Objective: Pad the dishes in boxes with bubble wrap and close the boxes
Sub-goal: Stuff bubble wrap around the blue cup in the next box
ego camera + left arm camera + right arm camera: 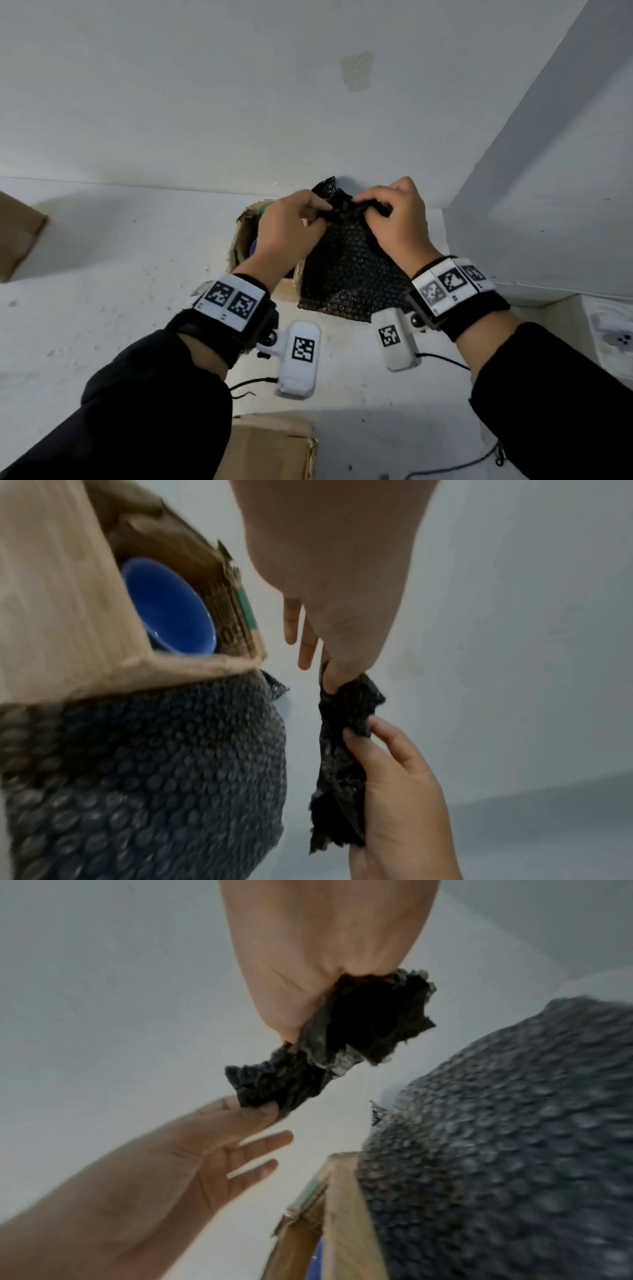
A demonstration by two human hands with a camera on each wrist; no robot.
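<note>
A sheet of black bubble wrap [349,274] hangs in front of an open cardboard box [244,236] that stands by the wall. Its top edge is bunched into a strip [342,750]. My left hand [320,209] pinches one end of the strip between thumb and forefinger, its other fingers straight. My right hand [371,205] grips the other end [359,1020] in curled fingers. Both hands are raised above the box's right side. Inside the box lies a blue bowl [167,607]. The hanging sheet [496,1123] covers the box's right wall.
A second cardboard box [274,445] sits at the near edge of the white table [102,274]. A cardboard flap [17,236] shows at the far left. White walls close the back and right. A white device [613,335] lies at the right.
</note>
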